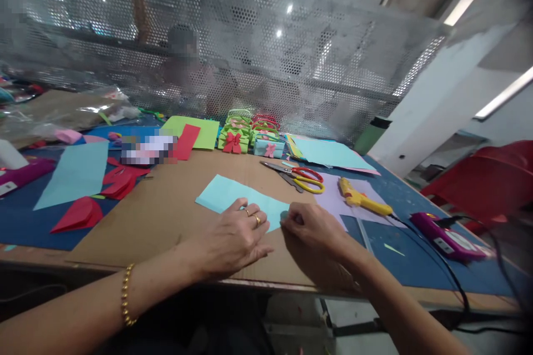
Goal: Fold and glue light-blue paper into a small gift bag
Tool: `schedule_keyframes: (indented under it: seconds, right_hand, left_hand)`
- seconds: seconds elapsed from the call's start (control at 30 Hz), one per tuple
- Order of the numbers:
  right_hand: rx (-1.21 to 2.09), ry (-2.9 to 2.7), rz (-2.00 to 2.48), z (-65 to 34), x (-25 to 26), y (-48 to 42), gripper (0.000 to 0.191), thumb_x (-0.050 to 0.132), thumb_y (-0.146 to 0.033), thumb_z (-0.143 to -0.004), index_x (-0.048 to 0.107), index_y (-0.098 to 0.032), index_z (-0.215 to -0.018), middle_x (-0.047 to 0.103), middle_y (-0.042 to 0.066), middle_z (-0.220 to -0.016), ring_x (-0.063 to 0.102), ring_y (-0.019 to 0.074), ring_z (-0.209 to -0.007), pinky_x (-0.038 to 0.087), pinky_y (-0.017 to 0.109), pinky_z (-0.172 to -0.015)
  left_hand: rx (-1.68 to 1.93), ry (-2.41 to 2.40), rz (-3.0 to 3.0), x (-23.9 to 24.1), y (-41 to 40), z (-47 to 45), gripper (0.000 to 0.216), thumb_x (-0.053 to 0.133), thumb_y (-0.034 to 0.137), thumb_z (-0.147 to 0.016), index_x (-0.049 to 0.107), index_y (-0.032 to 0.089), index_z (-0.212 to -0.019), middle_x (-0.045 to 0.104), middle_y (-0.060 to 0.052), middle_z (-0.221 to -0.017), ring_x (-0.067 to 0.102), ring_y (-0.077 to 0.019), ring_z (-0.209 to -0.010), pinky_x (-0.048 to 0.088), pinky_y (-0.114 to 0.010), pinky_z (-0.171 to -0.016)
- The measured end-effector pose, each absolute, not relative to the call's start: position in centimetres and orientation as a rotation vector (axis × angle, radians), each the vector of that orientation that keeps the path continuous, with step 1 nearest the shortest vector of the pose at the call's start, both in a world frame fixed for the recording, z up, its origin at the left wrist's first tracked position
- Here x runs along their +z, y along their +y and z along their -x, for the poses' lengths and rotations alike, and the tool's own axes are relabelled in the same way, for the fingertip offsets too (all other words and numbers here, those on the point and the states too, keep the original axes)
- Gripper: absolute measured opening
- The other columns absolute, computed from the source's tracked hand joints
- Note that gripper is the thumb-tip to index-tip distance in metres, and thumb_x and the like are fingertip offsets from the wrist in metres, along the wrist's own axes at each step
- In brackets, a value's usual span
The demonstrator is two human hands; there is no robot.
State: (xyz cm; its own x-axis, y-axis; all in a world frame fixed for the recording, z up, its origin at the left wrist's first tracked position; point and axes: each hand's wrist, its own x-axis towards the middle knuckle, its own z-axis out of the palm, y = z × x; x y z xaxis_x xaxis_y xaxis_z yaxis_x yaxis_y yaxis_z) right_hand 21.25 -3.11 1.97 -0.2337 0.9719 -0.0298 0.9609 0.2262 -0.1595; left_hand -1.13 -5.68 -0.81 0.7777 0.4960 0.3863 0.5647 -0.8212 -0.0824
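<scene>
A light blue paper sheet [233, 195] lies on a brown cardboard mat [166, 216] in front of me. My left hand [233, 241], wearing rings and a gold bracelet, lies flat with fingers stretched over the sheet's near edge. My right hand [312, 227] is curled beside it, fingertips pinching the sheet's right corner.
Two pairs of scissors [302, 176], a yellow glue gun [360, 198] on lilac paper and a purple device [447, 236] with a cable lie to the right. Small paper baskets [250, 133] stand behind. Red paper shapes [79, 215] and a blue sheet [73, 173] lie left. A perforated metal screen [250, 39] backs the table; a person sits behind it.
</scene>
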Motion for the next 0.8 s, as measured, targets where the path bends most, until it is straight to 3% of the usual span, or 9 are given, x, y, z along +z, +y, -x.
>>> schedule_keyframes:
  seconds: [0.17, 0.37, 0.8]
  right_hand:
    - [0.154, -2.366, 1.904, -21.9, 2.2, -3.6, 0.018, 0.055, -0.032, -0.089, 0.06, -0.02, -0.076, 0.063, 0.001, -0.07, 0.049, 0.0133, -0.063, 0.025, 0.026, -0.056]
    - [0.244, -2.363, 1.832, -20.3, 2.4, -4.5, 0.025, 0.061, -0.044, -0.086, 0.065, -0.021, -0.077, 0.066, 0.002, -0.07, 0.052, 0.0146, -0.063, 0.026, 0.026, -0.055]
    - [0.277, -2.421, 1.799, -21.6, 1.8, -3.1, 0.019, 0.06, -0.035, -0.086, 0.063, -0.019, -0.075, 0.062, 0.0, -0.067, 0.048, 0.0124, -0.059, 0.027, 0.025, -0.054]
  left_hand:
    - [-0.543, -0.837, 2.772, -0.9, -5.6, 1.1, 0.034, 0.047, 0.044, -0.1, 0.062, 0.014, -0.104, 0.065, -0.008, -0.104, 0.054, -0.0265, -0.104, 0.032, -0.043, -0.094]
    - [-0.534, -0.826, 2.764, -0.7, -5.6, 1.0, 0.032, 0.048, 0.042, -0.1, 0.063, 0.014, -0.104, 0.064, -0.008, -0.102, 0.055, -0.0262, -0.1, 0.033, -0.043, -0.091]
    - [-0.518, -0.848, 2.779, -0.9, -5.7, 1.1, 0.031, 0.048, 0.042, -0.1, 0.062, 0.014, -0.104, 0.065, -0.007, -0.104, 0.054, -0.0261, -0.102, 0.033, -0.042, -0.091]
